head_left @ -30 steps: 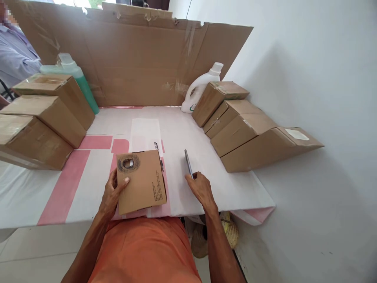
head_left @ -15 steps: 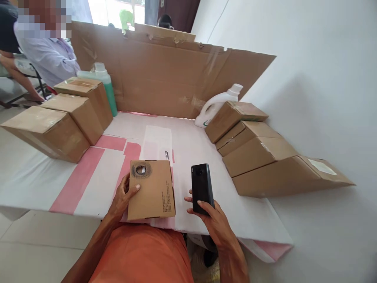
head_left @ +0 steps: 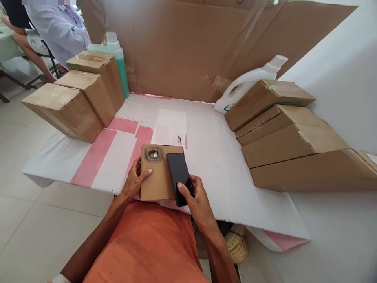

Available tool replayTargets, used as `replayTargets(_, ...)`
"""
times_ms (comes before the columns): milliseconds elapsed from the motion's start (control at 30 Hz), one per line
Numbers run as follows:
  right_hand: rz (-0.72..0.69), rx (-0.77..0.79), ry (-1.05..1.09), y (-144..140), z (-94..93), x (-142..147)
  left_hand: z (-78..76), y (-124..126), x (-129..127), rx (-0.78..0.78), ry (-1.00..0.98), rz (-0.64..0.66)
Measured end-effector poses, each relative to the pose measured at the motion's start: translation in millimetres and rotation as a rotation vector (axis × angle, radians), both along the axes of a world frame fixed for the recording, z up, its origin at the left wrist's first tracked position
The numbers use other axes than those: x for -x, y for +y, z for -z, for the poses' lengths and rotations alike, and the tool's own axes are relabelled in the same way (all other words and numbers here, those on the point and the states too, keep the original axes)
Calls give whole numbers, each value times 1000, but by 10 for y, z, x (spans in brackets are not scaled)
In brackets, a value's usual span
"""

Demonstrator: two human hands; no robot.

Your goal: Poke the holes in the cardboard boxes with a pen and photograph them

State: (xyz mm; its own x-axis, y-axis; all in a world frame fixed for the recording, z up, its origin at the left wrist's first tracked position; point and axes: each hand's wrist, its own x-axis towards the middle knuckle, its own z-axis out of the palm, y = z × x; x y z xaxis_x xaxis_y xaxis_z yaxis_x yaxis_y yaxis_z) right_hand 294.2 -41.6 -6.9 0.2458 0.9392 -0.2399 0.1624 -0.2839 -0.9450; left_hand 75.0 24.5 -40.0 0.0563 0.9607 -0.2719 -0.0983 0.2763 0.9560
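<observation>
Broadly, a tall cardboard sheet [head_left: 188,47] stands across the back of the white-and-pink worktop [head_left: 218,157], with a white wall on the right. Four brown boxes [head_left: 294,137] lean in a row along the right side, and three more cartons [head_left: 79,94] sit in a row on the left. A white jug [head_left: 250,80] stands behind the right row, touching the nearest box, and a green bottle [head_left: 119,59] stands behind the left row. Another person in a pale shirt [head_left: 59,27] sits beyond the far left corner.

Near the front edge of the worktop lies a small cardboard box [head_left: 156,177], flat, with a dark scribbled ring around a small hole near its far end. The left hand [head_left: 134,184] rests against its left side, thumb on the top face, its grip lightly clasping the box. The right hand [head_left: 196,196] has its grip closed around a black phone [head_left: 179,177], held tilted over the right part of the box, its dark back upward. A pen [head_left: 179,140] lies just beyond the box, on a pale sheet of paper [head_left: 171,125].
</observation>
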Motion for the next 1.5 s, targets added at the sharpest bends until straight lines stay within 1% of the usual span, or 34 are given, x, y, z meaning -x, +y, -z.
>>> replayTargets(33,-6,-16,-86,10,19,14,15,-5,-5,-2,12,-15)
replayTargets(100,2,-13,-184,35,44,31,47,-13,-10,-1,28,-45)
replayTargets(200,27,49,-191,59,38,20,75,-23,-12,-9,32,-56)
replayTargets(267,-37,109,-130,44,-8,0,72,-32,-14,-30,45,-57)
replayTargets(333,-140,148,14,0,-90,-7,53,-45,-21,-51,62,-57)
replayTargets(400,-181,171,240,-69,-192,9,25,-62,-29,-75,69,-53)
replayTargets(467,-154,194,475,-147,-290,43,-6,-77,-35,-107,57,-29)
replayTargets(533,-116,236,657,-211,-362,89,-36,-87,-34,-142,38,6)
replayTargets(600,-108,277,777,-236,-402,147,-57,-93,-29,-167,26,36)
replayTargets(667,-118,274,846,-208,-416,219,-58,-93,-21,-182,31,48)
replayTargets(767,-171,195,892,-86,-407,339,-2,-80,-10,-213,35,62)
replayTargets(867,-219,141,901,58,-363,441,105,-59,-2,-235,21,44)
replayTargets(967,-192,109,898,152,-274,513,198,-46,10,-252,5,22)
replayTargets(1033,-184,105,908,179,-201,546,229,-43,20,-263,0,27)
replayTargets(1200,-254,78,951,180,-81,589,223,-40,30,-247,4,14)
replayTargets(1333,-237,59,969,164,-93,598,185,-43,22,-213,4,-3)
replayTargets(1500,-247,51,968,122,-101,597,137,-58,31,-214,22,18)
